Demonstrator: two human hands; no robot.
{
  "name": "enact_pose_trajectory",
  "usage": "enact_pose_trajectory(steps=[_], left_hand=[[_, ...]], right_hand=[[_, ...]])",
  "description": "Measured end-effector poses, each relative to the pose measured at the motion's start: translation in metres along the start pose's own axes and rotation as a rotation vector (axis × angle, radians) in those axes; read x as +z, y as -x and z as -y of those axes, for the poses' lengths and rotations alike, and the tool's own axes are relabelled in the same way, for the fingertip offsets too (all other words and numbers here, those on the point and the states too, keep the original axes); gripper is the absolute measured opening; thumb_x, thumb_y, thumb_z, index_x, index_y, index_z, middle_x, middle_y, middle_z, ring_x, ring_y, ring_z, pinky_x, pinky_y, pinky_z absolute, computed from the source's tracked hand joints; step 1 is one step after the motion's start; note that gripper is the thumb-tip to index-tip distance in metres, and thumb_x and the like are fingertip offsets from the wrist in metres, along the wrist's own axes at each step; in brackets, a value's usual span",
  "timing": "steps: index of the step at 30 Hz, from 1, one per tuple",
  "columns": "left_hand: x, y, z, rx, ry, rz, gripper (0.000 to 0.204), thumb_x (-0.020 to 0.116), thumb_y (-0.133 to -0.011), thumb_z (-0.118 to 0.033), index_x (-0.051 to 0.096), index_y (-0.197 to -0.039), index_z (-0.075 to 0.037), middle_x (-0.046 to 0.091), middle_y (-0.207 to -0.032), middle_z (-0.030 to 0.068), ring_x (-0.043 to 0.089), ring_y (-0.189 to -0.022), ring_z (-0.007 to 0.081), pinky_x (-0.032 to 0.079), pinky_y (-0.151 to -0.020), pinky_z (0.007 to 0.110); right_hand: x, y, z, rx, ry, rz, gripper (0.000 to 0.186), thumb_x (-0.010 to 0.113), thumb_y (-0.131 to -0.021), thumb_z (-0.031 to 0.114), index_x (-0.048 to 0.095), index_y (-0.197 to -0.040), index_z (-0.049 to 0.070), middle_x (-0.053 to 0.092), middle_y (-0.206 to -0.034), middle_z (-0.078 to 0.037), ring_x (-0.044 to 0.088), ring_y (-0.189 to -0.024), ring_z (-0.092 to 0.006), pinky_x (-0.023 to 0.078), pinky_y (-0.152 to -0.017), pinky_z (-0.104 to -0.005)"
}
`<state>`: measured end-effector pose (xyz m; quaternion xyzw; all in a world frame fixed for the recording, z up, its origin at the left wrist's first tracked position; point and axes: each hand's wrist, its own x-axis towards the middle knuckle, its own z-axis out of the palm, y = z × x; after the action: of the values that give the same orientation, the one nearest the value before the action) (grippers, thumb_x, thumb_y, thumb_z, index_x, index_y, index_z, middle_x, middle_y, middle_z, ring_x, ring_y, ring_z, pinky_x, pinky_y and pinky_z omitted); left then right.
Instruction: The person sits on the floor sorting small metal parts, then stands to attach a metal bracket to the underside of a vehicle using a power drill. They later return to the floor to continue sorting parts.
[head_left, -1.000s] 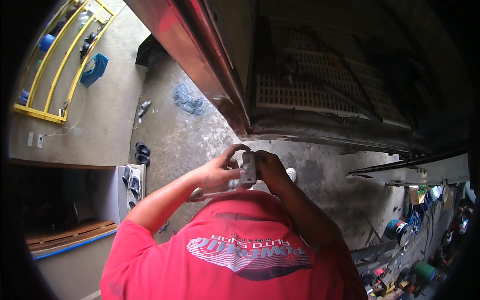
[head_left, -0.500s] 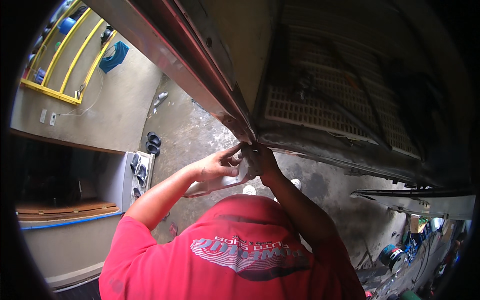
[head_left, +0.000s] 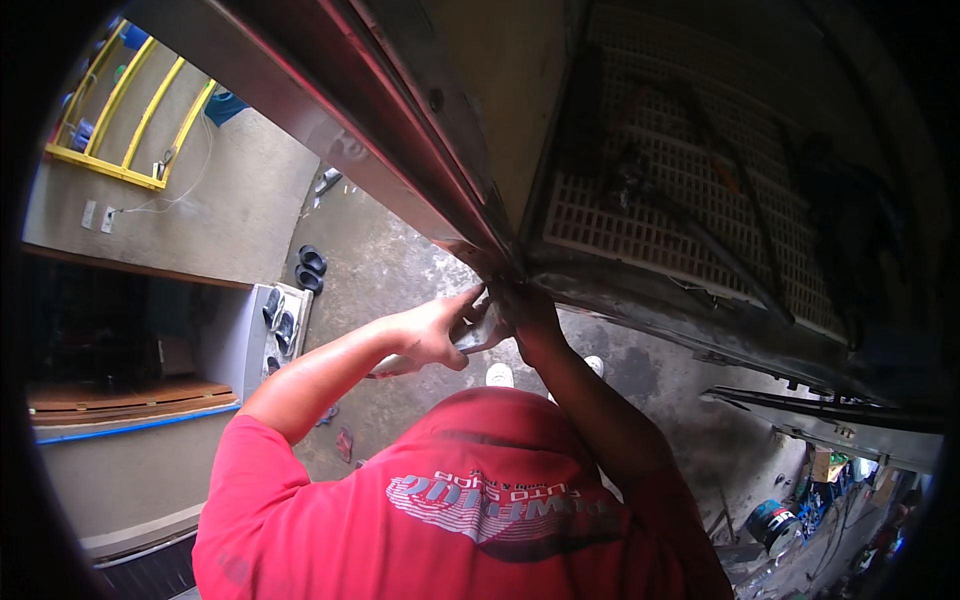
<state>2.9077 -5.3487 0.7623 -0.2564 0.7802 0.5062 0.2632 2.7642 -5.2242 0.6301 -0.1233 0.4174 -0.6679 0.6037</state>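
Landmark: red-edged metal pillar (head_left: 370, 165) of a body frame, slanting to a lower corner; places below are reckoned from it.
Metal piece: pale, bent part (head_left: 486, 335), just under the pillar's lower corner, raised off the floor (head_left: 640, 345); much of it covered by the hands, contact with the pillar not clear.
Left hand: the left hand (head_left: 436, 330), below the corner on its left side; half-curled, thumb spread from the fingers, pale metal showing in the gap. Gripping or only steadying, cannot tell.
Right hand: the right hand (head_left: 532, 318), directly under the corner; curled in on the piece's end and appears to have hold of it; fingertips lost in shade.
Step in hand: looks like offering the piece up to the pillar's corner, a two-handed job of lining up.
Next move: seems to call for small tilts, right hand firm, left guiding the free length; dim light at the corner makes the edge hard to judge.
Slatted panel: white, gridded (head_left: 590, 222), right of the pillar, dark rod (head_left: 715, 248) across it.
Slippers: dark pair (head_left: 311, 268), on the floor left of the pillar's corner.
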Motion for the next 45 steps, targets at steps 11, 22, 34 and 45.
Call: enact_pose_trajectory(steps=[11,22,34,45], left_hand=[[-0.034,0.002,0.045,0.137,0.419,0.144,0.075,0.059,-0.071,0.005,0.047,-0.145,0.005,0.062,-0.133,0.0115,0.061,-0.119,0.0192,0.046,-0.104,0.035],[-0.021,0.001,0.06,0.194,0.541,0.078,0.067,0.06,-0.071,-0.001,0.056,-0.137,0.003,0.069,-0.12,0.0116,0.064,-0.113,0.0187,0.048,-0.1,0.035],[-0.024,0.004,0.052,0.163,0.432,0.037,0.072,0.063,-0.071,-0.003,0.052,-0.141,0.005,0.069,-0.118,0.0142,0.061,-0.113,0.0162,0.049,-0.097,0.034],[-0.018,-0.004,0.075,0.471,-0.038,-0.132,0.061,0.067,-0.06,-0.014,0.065,-0.119,0.001,0.067,-0.11,0.0181,0.065,-0.103,0.0317,0.05,-0.098,0.039]], right_hand=[[0.011,0.009,-0.004,0.063,-0.128,-0.074,0.034,0.063,-0.09,0.005,0.056,-0.122,-0.006,0.067,-0.109,-0.016,0.071,-0.098,-0.0245,0.062,-0.089,-0.0359],[0.009,0.022,-0.02,-0.095,-0.12,-0.194,0.031,0.057,-0.1,0.008,0.049,-0.126,-0.007,0.066,-0.113,-0.019,0.072,-0.1,-0.0266,0.063,-0.09,-0.0381],[0.021,0.024,-0.017,-0.109,-0.006,-0.241,0.025,0.059,-0.1,0.009,0.053,-0.121,-0.003,0.066,-0.108,-0.015,0.073,-0.096,-0.0225,0.064,-0.085,-0.0372],[0.013,0.02,-0.027,-0.148,-0.077,-0.184,0.028,0.056,-0.104,0.011,0.053,-0.128,-0.001,0.068,-0.109,-0.015,0.072,-0.097,-0.0246,0.064,-0.085,-0.0374]])
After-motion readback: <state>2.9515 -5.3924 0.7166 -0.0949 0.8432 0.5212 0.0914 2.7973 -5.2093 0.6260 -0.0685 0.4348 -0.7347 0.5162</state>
